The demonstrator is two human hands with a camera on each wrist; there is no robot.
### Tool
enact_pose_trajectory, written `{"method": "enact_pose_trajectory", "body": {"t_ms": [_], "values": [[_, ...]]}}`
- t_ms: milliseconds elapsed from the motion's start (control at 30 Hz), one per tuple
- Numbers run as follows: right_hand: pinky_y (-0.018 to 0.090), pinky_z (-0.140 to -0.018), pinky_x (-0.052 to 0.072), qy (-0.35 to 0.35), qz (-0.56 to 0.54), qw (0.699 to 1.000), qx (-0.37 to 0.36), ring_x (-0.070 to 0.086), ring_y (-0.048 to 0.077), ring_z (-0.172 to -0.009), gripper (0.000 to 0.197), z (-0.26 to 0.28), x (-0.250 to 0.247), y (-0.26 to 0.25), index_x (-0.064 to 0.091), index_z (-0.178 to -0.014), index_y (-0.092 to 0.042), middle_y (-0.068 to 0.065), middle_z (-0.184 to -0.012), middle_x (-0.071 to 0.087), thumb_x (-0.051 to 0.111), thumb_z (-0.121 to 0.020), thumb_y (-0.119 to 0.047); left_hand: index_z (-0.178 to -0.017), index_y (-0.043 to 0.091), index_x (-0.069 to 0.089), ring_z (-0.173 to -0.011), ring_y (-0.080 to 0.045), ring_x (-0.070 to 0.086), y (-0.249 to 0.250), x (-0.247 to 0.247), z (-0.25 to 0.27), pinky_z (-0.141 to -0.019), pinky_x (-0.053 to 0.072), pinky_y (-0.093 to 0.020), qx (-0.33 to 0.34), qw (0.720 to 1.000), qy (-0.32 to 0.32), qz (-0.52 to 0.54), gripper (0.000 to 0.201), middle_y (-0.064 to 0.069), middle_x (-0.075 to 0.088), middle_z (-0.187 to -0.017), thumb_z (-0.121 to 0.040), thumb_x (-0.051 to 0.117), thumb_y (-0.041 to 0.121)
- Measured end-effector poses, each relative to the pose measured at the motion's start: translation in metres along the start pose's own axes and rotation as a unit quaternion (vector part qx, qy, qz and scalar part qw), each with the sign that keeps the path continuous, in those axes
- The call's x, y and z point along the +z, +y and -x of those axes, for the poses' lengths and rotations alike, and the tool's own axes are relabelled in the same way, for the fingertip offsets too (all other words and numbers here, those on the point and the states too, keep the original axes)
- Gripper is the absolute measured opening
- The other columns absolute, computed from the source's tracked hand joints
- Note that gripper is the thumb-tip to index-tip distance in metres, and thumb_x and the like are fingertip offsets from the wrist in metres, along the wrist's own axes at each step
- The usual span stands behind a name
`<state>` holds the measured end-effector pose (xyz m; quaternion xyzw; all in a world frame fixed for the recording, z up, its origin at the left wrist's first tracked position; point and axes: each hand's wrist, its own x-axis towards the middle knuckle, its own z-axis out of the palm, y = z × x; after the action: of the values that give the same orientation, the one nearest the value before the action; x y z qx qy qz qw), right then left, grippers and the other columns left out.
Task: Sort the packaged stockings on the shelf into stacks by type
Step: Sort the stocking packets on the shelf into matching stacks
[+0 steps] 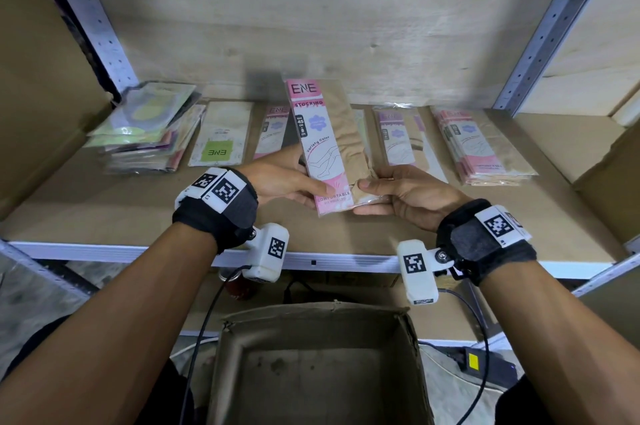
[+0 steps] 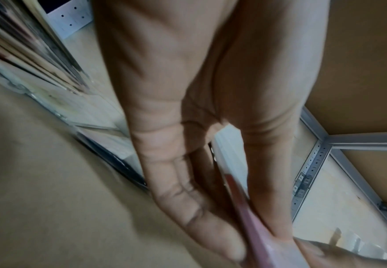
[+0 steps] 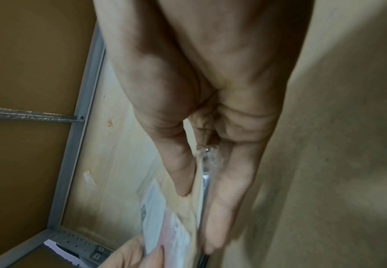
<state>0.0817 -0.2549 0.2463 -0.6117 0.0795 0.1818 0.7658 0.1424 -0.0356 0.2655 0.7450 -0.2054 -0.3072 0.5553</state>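
Observation:
A pink "ENE Stocking" packet [image 1: 327,144] with beige hose inside is held up over the shelf's middle, tilted upright. My left hand [image 1: 294,179] pinches its lower left edge between thumb and fingers; the left wrist view shows the packet's pink edge [image 2: 245,212] in that pinch. My right hand [image 1: 388,191] pinches the lower right corner, thumb on top, and the packet [image 3: 176,230] shows below that thumb in the right wrist view. A stack of pink packets [image 1: 483,147] lies at the shelf's right. A mixed pile [image 1: 149,127] sits at the left.
Flat on the wooden shelf [image 1: 104,213] lie a green-labelled packet [image 1: 221,137], a pink packet [image 1: 273,130] and a purple-topped packet [image 1: 398,137]. Metal uprights [image 1: 540,40] frame both sides. Below the shelf edge stands an open cardboard box [image 1: 318,369], with cables beside it.

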Motion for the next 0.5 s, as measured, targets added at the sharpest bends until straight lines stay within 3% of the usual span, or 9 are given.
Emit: {"method": "enact_pose_trajectory", "body": {"t_ms": [167,300,367,433,500], "values": [[0.039,-0.091,0.057,0.033,0.035,0.999,0.0,0.067,0.027,-0.112,0.038,-0.0017,-0.0009,-0.0016,0.059,-0.127,0.006,0.019,-0.125,0.066,0.064,-0.089,0.002,-0.129,0.016,0.051,-0.083,-0.012,0.073,-0.0027,-0.0036,-0.0019,-0.066,0.059,-0.024,0.003,1.0,0.002,-0.016,0.057,-0.007,0.07,-0.112,-0.081,0.077,-0.002],[0.047,-0.105,0.048,0.037,0.085,0.996,0.003,0.059,0.032,-0.124,0.046,-0.001,-0.0033,-0.0017,0.064,-0.124,0.0,0.015,-0.126,0.067,0.074,-0.082,-0.013,-0.122,0.023,0.056,-0.086,-0.024,0.068,-0.0043,-0.0053,-0.0024,-0.067,0.059,-0.026,-0.006,0.999,-0.005,-0.038,0.053,-0.01,0.069,-0.116,-0.079,0.08,0.002],[0.049,-0.108,0.045,0.036,0.098,0.995,0.002,0.058,0.034,-0.124,0.047,-0.0008,-0.0038,-0.0009,0.065,-0.123,0.001,0.015,-0.125,0.068,0.075,-0.08,-0.016,-0.123,0.02,0.058,-0.082,-0.023,0.066,-0.0041,-0.0061,-0.0026,-0.067,0.059,-0.026,-0.018,0.999,-0.005,-0.047,0.053,-0.011,0.071,-0.112,-0.078,0.081,0.004],[0.048,-0.106,0.047,0.041,0.107,0.993,0.0,0.06,0.034,-0.122,0.043,-0.0014,-0.0043,-0.0001,0.064,-0.123,0.002,0.016,-0.123,0.068,0.073,-0.084,-0.013,-0.125,0.016,0.06,-0.078,-0.02,0.067,-0.0039,-0.0069,-0.0037,-0.065,0.059,-0.025,-0.035,0.998,0.001,-0.046,0.054,-0.009,0.074,-0.107,-0.077,0.083,0.005],[0.04,-0.093,0.056,0.052,0.117,0.992,-0.003,0.066,0.031,-0.113,0.04,-0.0017,-0.0041,-0.0008,0.065,-0.121,0.002,0.017,-0.122,0.069,0.073,-0.084,-0.011,-0.124,0.012,0.062,-0.075,-0.016,0.07,-0.0041,-0.0068,-0.0055,-0.063,0.058,-0.022,-0.051,0.998,0.018,-0.039,0.052,-0.008,0.076,-0.102,-0.077,0.083,0.005]]}}
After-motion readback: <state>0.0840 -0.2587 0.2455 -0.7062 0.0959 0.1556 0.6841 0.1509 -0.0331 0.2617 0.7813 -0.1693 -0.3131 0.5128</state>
